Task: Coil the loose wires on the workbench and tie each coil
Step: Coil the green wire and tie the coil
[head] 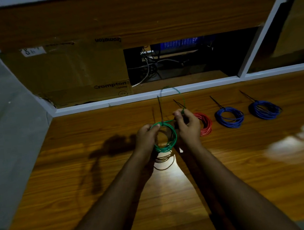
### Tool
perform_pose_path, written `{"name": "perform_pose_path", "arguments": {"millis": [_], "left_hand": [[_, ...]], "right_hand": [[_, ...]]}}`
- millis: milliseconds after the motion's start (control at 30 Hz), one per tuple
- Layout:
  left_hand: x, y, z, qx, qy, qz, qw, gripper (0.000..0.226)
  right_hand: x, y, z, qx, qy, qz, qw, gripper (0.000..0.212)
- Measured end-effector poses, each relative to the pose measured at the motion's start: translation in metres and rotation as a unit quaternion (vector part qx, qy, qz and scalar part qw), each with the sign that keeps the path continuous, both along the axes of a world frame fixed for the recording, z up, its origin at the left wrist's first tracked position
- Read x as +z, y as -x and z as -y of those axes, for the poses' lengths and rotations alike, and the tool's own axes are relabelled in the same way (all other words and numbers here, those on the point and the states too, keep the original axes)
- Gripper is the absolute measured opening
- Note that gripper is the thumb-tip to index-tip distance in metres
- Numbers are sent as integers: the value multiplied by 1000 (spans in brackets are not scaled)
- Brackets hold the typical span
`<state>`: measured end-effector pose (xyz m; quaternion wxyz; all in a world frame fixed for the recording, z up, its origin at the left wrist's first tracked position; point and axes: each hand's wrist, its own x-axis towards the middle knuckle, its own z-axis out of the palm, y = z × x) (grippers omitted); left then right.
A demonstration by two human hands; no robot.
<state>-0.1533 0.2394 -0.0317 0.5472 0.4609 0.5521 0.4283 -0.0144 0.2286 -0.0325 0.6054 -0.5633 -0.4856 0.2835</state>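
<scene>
three finished coils are laid in a row on the wooden table [226, 163], to the right of the hands: a red coil [206, 124] partly hidden behind the right hand, then a blue coil [230, 117], then a second blue coil [265, 110] farthest right. a thin black tie is seen sticking up and back from each blue coil. a cardboard box [80, 73] is set behind the white edge strip [145, 95] at the back of the table, and a dark opening with tangled cables [150, 66] is seen beside it. the table's left edge is met by a grey floor [9, 128]. open wood is left in front of the hands and out to the right, below the row of coils.

the green coil [165, 137] is held up just above the table, between both hands, its shadow thrown on the wood beneath. its upper left rim is gripped by the curled fingers of the left hand [146, 135]. the loose green end is pinched by the right hand [186, 124], and from there it is looped up toward the edge strip. a black tie [160, 108] is seen standing up just behind the coil; whether it is fastened cannot be told.
</scene>
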Motion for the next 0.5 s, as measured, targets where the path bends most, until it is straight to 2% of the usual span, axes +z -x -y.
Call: {"name": "perform_pose_path", "arguments": {"millis": [67, 167, 300, 433, 500], "left_hand": [[3, 2, 1, 5, 16, 17, 1000, 18], [8, 3, 2, -18, 49, 72, 996, 22], [13, 7, 2, -50, 113, 223, 967, 26], [16, 7, 0, -23, 147, 287, 946, 22], [19, 7, -3, -11, 155, 316, 936, 20]], "right_hand": [[0, -7, 0, -9, 17, -17, 1000, 13], [-2, -16, 2, 33, 37, -57, 997, 8], [1, -22, 10, 78, 36, -68, 994, 9], [1, -25, 19, 109, 42, -68, 991, 19], [1, -27, 22, 137, 47, -97, 985, 21]]}}
